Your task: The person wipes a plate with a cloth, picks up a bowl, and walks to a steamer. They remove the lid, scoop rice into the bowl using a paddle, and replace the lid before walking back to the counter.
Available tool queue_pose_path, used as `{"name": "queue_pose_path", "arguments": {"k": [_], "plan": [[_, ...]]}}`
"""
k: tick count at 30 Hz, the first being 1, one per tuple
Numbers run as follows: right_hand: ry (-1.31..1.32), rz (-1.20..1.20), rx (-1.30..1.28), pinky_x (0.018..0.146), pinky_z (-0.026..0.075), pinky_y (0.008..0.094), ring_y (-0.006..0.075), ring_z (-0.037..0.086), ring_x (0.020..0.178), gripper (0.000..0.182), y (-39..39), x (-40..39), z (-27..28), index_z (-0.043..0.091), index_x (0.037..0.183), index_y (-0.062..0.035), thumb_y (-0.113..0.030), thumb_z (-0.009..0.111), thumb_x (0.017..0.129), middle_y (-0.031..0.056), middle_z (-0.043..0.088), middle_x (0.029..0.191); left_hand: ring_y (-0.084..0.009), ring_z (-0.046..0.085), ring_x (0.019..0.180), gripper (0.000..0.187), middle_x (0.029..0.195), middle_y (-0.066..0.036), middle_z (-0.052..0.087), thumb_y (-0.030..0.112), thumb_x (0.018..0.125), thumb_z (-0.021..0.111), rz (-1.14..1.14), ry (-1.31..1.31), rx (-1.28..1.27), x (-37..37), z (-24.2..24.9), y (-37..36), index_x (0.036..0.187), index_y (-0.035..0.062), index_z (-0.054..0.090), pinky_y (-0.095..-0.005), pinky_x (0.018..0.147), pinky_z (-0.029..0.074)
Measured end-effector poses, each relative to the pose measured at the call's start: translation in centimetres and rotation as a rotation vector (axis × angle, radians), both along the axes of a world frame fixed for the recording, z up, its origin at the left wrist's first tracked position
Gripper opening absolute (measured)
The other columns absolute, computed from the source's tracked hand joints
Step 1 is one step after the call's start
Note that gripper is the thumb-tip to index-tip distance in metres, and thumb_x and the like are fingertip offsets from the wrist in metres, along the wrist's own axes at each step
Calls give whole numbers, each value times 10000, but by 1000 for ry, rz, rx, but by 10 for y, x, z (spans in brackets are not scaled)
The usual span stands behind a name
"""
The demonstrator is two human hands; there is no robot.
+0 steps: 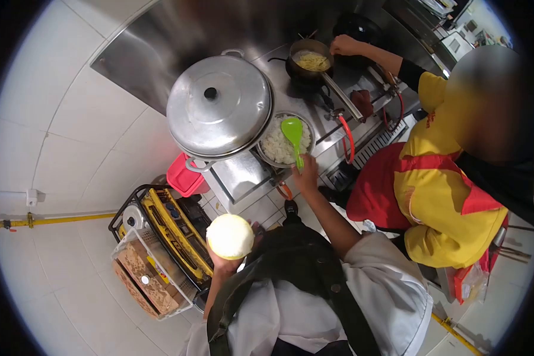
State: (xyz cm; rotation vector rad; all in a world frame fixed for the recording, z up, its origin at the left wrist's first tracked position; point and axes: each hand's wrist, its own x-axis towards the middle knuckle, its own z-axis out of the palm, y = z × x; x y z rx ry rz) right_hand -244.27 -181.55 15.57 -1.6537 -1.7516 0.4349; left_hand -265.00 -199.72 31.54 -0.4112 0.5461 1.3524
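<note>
My left hand [224, 262] holds a small round bowl [230, 236] from below. Pale yellow shows along its edge, and its bright top is washed out to white. My right hand [305, 174] is closed at the handle end of a green rice paddle [291, 129], right at the near rim of a metal bowl. White rice [274, 142] fills that metal bowl [261, 152], with the paddle's broad head lying over the rice. Just left of it stands a large lidded aluminium pot [190, 113].
At the right, a person in yellow and red [433, 184] reaches toward a pan of pale yellow food [312, 61] on the stove. A pink-red container [186, 175] sits below the big pot. Lower left are a white crate [130, 237] and a yellow-and-black toolbox [175, 228].
</note>
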Motion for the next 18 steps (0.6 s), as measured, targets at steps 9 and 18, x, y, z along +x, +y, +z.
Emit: {"name": "queue_pose_path", "arguments": {"k": [9, 18], "plan": [[1192, 289, -659, 805, 428, 287, 150, 514, 947, 281, -162, 51, 126, 475, 1139, -3, -121, 428, 889, 82, 527, 1080, -310, 435, 1115, 632, 1240, -127, 422, 561, 816, 236, -729, -27, 264, 65, -36, 28, 1223, 105, 397, -470, 932, 342], [1687, -37, -281, 790, 468, 373, 192, 521, 983, 297, -344, 203, 192, 451, 1126, -26, -84, 496, 839, 76, 519, 1083, -302, 486, 1063, 557, 1201, -89, 469, 543, 827, 297, -1576, -407, 416, 261, 26, -8, 1191, 142, 430, -560, 822, 390]]}}
